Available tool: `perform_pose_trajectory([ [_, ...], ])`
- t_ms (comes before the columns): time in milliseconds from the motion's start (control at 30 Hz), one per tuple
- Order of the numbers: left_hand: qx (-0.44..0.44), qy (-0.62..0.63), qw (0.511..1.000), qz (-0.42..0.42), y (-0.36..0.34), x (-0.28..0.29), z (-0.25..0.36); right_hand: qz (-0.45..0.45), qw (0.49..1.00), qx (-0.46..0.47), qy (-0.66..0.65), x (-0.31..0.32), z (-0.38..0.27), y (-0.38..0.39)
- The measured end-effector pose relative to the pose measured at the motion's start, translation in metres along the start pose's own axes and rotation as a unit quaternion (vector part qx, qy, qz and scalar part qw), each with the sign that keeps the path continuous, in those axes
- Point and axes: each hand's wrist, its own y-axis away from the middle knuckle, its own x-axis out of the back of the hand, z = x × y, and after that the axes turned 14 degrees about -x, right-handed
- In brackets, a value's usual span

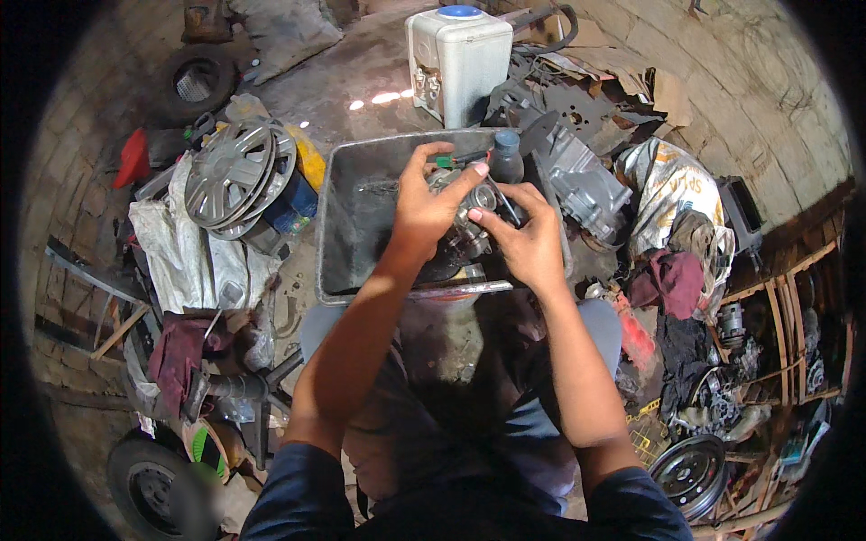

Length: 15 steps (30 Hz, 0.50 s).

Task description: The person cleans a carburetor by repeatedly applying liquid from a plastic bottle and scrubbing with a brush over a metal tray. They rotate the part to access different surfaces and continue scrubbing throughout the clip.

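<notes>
Both my hands meet over a dark grey plastic tub (347, 261), around a small metal engine part (471, 239) with round openings that looks like a carburetor. Its left and upper side is gripped by my left hand (433, 203), thumb across the top and index finger bent. Thumb and fingers of my right hand (528, 234) close on its right side. A green piece (443, 162) and a dark, red-tinged piece show by my left fingertips; their kind is unclear. A thin dark rod (505, 200) runs beside my right fingers. Much of the part is hidden by my hands.
A dark bottle with a blue-grey cap (507, 158) stands at the tub's far right. Beyond is a white plastic container (460, 68). Wheel covers (230, 176) lie left; a metal housing (582, 180) and sacks (672, 194) crowd the right. Tires and rims lie around.
</notes>
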Motion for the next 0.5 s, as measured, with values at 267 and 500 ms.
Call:
perform_pose_trajectory([
  [267,-0.081,0.120,0.984,-0.100,-0.004,0.018,0.019,0.030,0.987,0.034,-0.156,-0.008,0.010,-0.015],
  [500,-0.032,0.269,0.960,-0.073,-0.001,0.019,0.006,0.039,0.969,0.065,-0.236,-0.025,0.003,-0.015],
])
